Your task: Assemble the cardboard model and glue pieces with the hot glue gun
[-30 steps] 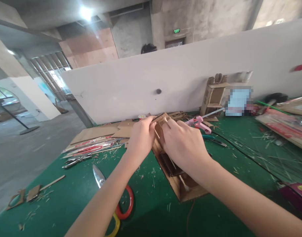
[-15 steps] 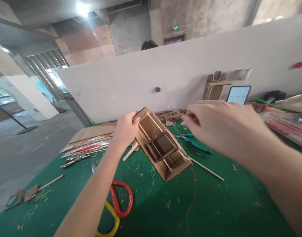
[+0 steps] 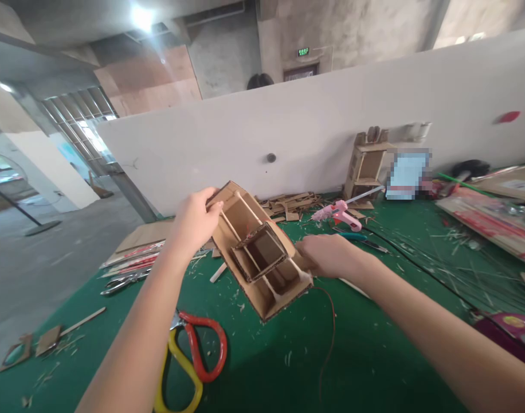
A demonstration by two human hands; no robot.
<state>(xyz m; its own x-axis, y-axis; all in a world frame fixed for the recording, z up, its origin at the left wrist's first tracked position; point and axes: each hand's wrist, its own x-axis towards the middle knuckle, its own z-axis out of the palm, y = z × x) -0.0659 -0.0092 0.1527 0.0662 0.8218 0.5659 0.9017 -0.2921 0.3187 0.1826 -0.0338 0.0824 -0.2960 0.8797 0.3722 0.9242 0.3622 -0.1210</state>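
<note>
My right hand [image 3: 331, 255] is what has changed most: half a second ago it was up in the air over toward the glue gun, well apart from the work, and now it is down at the right side of the cardboard box [image 3: 242, 217]. Its fingers curl in against that wall, but their tips are hidden, so I can't make out whether they pinch anything. My left hand [image 3: 198, 215] is clamped on the far left corner, thumb over the rim, and it has brought the box a little to the left.

The box sits tilted in front of me above the green table [image 3: 262, 367], hollow side facing me. That means I can see right in: 2 thin sticks [image 3: 250, 209] run lengthwise, with 1 smaller box [image 3: 246, 268] set across them. A red wire [image 3: 333, 314] trails from the near end.

The pink glue gun [image 3: 340, 213] lies beyond my right hand, near the scraps [image 3: 292, 205], so I judge the gluing tool is within reach. The scissors [image 3: 194, 351] lie beside my left forearm.
</note>
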